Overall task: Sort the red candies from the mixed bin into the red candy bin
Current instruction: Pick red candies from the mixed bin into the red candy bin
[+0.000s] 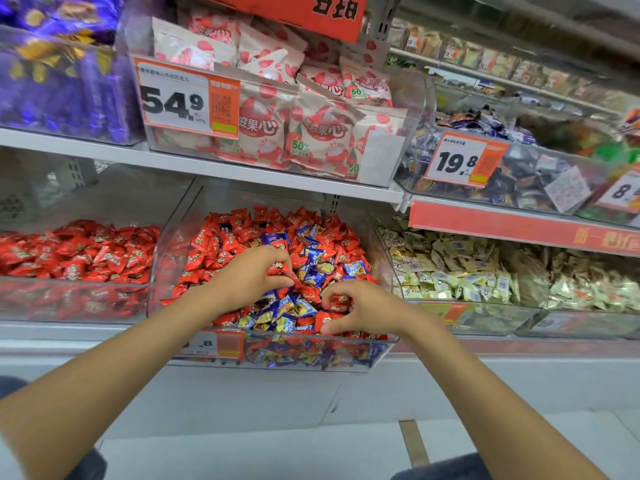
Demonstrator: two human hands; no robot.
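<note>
My left hand [254,277] and right hand [358,306] each clutch red foil-wrapped candies [343,299] in the clear plastic mixed bin [175,237]. Blue-wrapped candies [311,278] lie right among them; one could ride along into the clear red-candy bin [69,299] on the left.

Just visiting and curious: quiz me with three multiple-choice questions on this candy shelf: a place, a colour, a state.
1. The clear plastic bin of all-red candies sits where, from the clear mixed bin? A left B right C above
2. Besides red, the mixed bin holds which wrappers? A green B blue C pink
3. The left hand is: A flat B pinching red candies C hanging idle
Answers: A, it adjoins that bin's left wall; B, blue wrappers lie among the red; B, its fingers curl on red candies.
</note>
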